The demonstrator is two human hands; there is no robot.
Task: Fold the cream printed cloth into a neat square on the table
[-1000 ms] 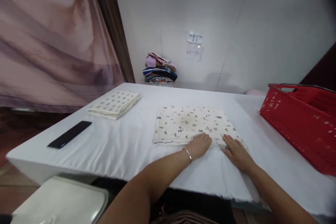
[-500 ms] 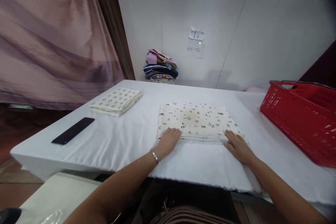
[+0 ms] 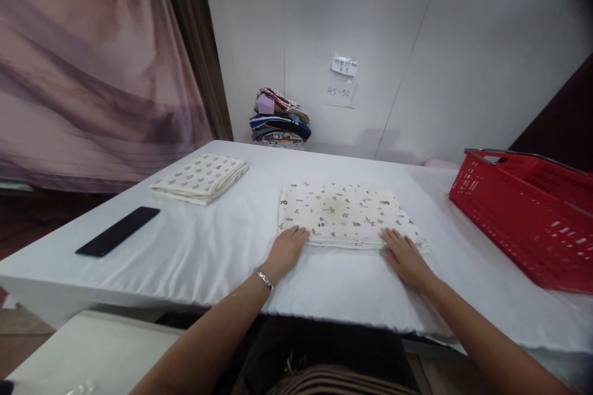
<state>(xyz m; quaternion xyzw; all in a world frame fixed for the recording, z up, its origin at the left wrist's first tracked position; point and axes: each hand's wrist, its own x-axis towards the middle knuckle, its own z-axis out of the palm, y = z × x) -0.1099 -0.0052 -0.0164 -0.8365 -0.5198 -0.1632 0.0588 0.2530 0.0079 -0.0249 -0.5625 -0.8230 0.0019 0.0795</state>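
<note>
A folded cream cloth (image 3: 345, 213) with small printed motifs lies flat in front of me on the white-covered table (image 3: 333, 293). At its near left corner rests my left hand (image 3: 288, 251), fingers stretched out over the edge, a silver bracelet on the wrist. My right hand (image 3: 405, 257) lies flat on the near edge further right, its fingers extended onto the fabric. Neither hand grips anything. Toward the far left sits a second folded cream cloth (image 3: 201, 178), printed with grey shapes.
A black phone-like slab (image 3: 118, 231) lies on the table's left side. On the right stands a red plastic basket (image 3: 523, 222). Several folded textiles (image 3: 280, 118) are stacked beyond the far edge, against the wall with paper signs (image 3: 341, 80).
The view has shifted slightly, so the table's things sit a little differently in the picture. Both hands remain at the near edge of the printed cloth, which looks unchanged.
</note>
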